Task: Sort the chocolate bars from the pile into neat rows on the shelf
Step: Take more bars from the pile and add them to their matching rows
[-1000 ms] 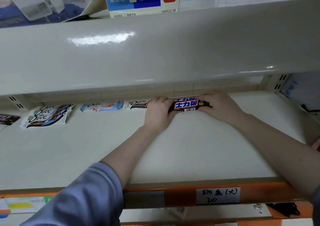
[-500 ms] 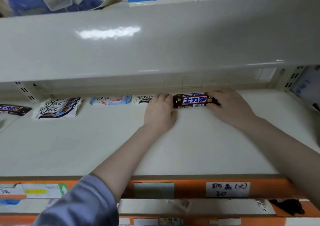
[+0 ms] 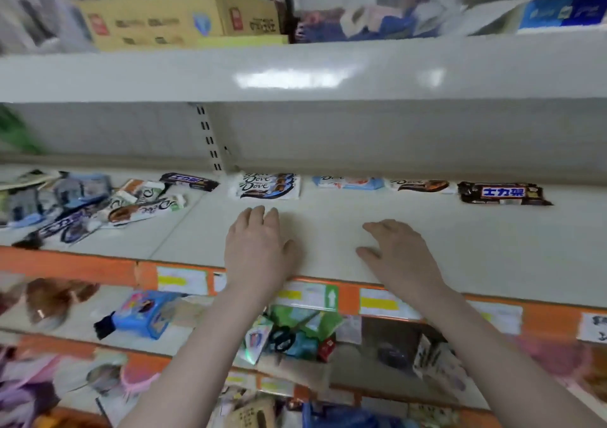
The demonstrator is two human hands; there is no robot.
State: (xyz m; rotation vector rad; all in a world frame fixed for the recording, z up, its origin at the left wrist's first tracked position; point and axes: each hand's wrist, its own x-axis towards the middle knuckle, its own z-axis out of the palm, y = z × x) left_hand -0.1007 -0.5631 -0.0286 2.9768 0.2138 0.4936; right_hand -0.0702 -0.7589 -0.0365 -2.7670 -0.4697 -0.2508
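Observation:
A row of chocolate bars lies along the back of the cream shelf (image 3: 377,247): a stack of white Dove bars (image 3: 266,186), a light blue Dove bar (image 3: 348,182), a dark Dove bar (image 3: 422,185) and brown Snickers bars (image 3: 504,193) at the right end. A loose pile of bars (image 3: 85,204) lies jumbled at the left, with one Snickers bar (image 3: 190,181) at its far edge. My left hand (image 3: 258,250) and my right hand (image 3: 399,257) hover over the shelf's front middle, both empty with fingers spread.
An upper shelf (image 3: 295,69) overhangs the row, carrying a yellow cardboard box (image 3: 177,20). An orange price strip (image 3: 98,268) edges the shelf front. A lower shelf holds a blue packet (image 3: 144,312), scissors (image 3: 282,337) and green packets.
Both hands let go of the Snickers bars and drew back to the shelf's front. The view swung left and down, bringing the pile at the left into sight.

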